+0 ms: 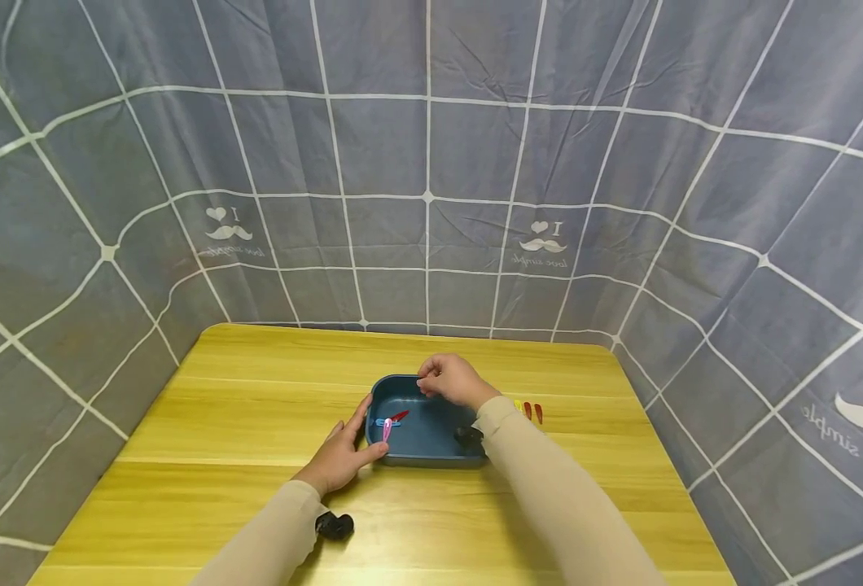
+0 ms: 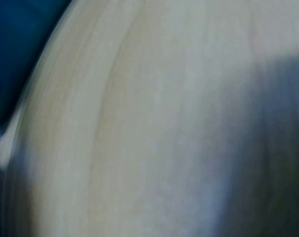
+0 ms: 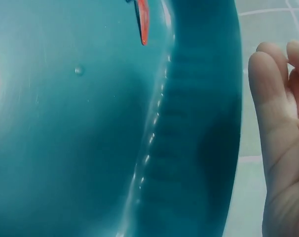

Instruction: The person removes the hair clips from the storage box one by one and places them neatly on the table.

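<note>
Left hand (image 1: 339, 457) lies flat with relaxed fingers against the near-left wall of the blue tray (image 1: 431, 461), steadying it; right hand (image 1: 452, 379) hovers over the far rim, fingers loosely curled, apparently holding nothing. Pink, blue and red hair clips (image 1: 390, 423) lie inside the tray at its left; more clips (image 1: 530, 410) wait on the wooden table (image 1: 219, 407) just right of it. Judged: mid-sorting, clip just dropped; next calls for reaching right and pinching one thin, flat clip.

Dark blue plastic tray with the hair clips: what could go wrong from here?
1. The dark blue plastic tray is steadied only by the left hand at its left wall; a nudge from the right hand above the far rim might slide it.
2. The red and yellow clips lie outside on the wooden table, behind the right sleeve; the sleeve could sweep them.
3. The pink, blue and red clips overlap, so picking one may drag another.
</note>
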The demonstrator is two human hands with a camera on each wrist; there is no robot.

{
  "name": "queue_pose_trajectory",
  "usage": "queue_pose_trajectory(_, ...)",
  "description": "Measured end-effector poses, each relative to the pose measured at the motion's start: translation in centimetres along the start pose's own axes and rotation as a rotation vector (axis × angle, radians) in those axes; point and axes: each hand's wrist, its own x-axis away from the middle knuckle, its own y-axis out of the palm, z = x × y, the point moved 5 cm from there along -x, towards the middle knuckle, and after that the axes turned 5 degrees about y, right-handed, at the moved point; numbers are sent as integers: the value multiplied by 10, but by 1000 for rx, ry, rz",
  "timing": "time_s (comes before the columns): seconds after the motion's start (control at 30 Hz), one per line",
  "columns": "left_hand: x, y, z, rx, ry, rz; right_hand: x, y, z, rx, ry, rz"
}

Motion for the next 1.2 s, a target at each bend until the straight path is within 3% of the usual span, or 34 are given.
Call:
queue_pose_trajectory(0.2,0,1,-3,5,2,-7,6,-6,0,71,-17,1)
queue_pose_trajectory(0.47,3,1,-1,4,14,-7,14,-10,1,61,36,49)
queue_pose_trajectory(0.73,4,2,-1,-4,-1,-10,20,-21,3,-1,33,96)
queue_pose_trajectory(0.93,1,2,-3,-6,-1,-10,24,-32,7,-13,10,83)
queue_pose_trajectory(1.2,0,0,1,-11,13,-9,33,-54,13,-121,7,99)
